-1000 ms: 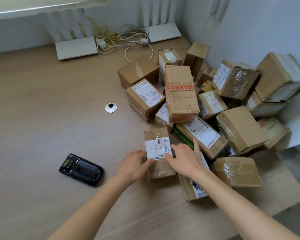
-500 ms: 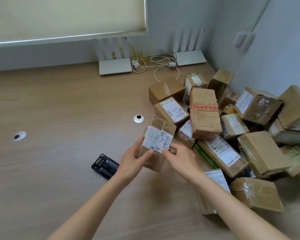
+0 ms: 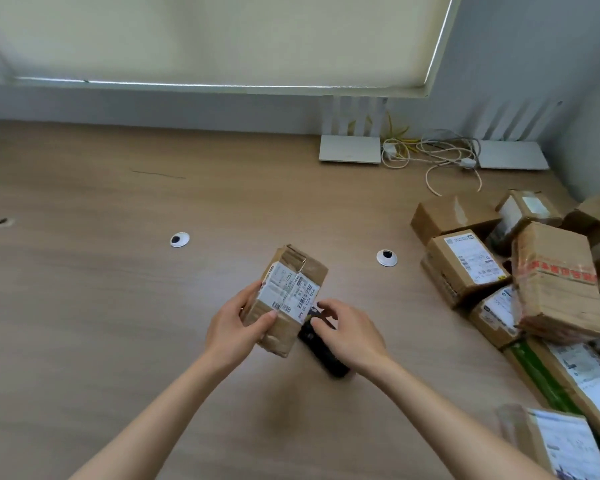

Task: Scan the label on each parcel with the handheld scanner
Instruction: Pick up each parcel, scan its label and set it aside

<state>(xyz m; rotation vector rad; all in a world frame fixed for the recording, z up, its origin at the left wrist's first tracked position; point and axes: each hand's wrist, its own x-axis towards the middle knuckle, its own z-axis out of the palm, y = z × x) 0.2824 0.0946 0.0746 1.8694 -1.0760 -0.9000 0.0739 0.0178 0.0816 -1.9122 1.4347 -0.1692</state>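
Note:
My left hand [image 3: 232, 327] grips a small brown parcel [image 3: 288, 299] above the wooden table [image 3: 118, 306], tilted, with its white barcode label facing up. Just right of it the black handheld scanner [image 3: 326, 358] lies on the table, partly hidden behind the parcel and my right hand [image 3: 350, 334]. My right hand is over the scanner's far end, with thumb and fingers curled onto it. A pile of several brown parcels [image 3: 551, 282], many showing white labels, fills the right side of the table.
Two white routers [image 3: 349, 148] [image 3: 511, 159] with tangled cables [image 3: 430, 154] stand along the back wall under a window blind. Two round cable grommets [image 3: 180, 239] [image 3: 386, 258] are set in the tabletop. The wall corner is at the far right.
My left hand carried the parcel left, away from the pile. My right hand let go of it and came down onto the scanner. The view swung left.

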